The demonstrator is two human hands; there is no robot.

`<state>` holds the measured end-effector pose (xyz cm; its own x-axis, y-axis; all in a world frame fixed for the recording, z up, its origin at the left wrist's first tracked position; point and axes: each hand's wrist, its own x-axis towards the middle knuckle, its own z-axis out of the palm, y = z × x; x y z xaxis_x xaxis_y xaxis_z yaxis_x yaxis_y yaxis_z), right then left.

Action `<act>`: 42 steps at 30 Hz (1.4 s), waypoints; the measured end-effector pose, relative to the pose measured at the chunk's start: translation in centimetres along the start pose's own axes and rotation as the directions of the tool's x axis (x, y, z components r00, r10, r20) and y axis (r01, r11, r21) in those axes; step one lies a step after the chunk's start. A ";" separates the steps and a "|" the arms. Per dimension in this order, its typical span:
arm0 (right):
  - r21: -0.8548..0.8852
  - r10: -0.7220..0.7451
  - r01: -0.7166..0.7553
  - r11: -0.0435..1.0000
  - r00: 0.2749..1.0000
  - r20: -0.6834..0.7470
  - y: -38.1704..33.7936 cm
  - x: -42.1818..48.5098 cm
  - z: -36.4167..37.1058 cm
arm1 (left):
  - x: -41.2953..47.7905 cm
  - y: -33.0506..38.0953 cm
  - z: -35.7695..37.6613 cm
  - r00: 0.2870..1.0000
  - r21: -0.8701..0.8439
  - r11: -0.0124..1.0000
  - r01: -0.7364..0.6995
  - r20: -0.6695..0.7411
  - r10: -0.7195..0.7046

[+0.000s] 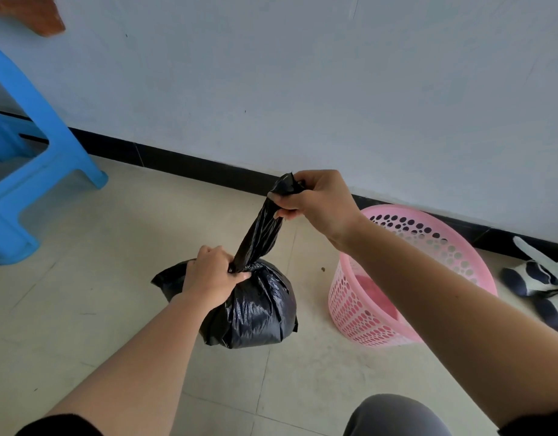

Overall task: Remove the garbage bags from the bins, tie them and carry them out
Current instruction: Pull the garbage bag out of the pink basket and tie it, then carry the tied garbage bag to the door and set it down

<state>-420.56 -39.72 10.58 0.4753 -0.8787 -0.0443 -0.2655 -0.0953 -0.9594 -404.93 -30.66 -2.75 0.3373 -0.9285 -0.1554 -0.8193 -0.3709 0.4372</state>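
Note:
A full black garbage bag (255,309) sits on the tiled floor in the middle of the head view. Its top is gathered into a twisted neck that runs up and to the right. My left hand (213,275) grips the base of that neck, just above the bulging body. My right hand (315,202) holds the upper end of the neck, with a short tuft of plastic sticking out past the fingers. To the right of the bag stands a pink perforated plastic bin (365,316) with no liner in it.
A blue plastic stool (35,152) stands at the left. A pale wall with a black skirting board (177,162) runs behind the bag. Dark-and-white shoes (541,287) lie at the far right. My grey-clad knee (394,416) shows at the bottom.

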 end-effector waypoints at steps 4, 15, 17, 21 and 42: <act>-0.119 -0.021 0.037 0.992 0.991 0.133 -1.1 0.1 0.7 | 0.1 -1.2 -0.9 0.998 -0.047 0.998 0.042 0.039 -0.040; -0.417 0.013 0.141 0.898 0.939 0.345 -10.9 -2.2 5.2 | -6.7 -0.8 -11.5 0.976 -0.109 0.970 0.215 0.052 -0.211; -0.426 0.041 0.135 0.895 0.925 0.379 -15.2 -3.2 5.2 | -9.3 0.6 -15.6 0.970 -0.125 0.962 0.243 0.048 -0.239; -0.422 0.073 0.121 0.898 0.907 0.416 -24.3 -4.7 4.3 | -14.4 3.5 -23.7 0.949 -0.127 0.940 0.317 0.047 -0.313; -0.087 -0.150 0.425 0.901 0.493 0.857 -67.2 -33.9 13.9 | -58.8 12.8 -55.7 0.501 -0.398 0.543 0.739 -0.213 -0.839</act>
<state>-407.15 2.98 72.64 0.9930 -0.0179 -0.1166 -0.1098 -0.5004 -0.8588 -409.42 20.33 61.35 0.9551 -0.1501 -0.2554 -0.0112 -0.8798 0.4752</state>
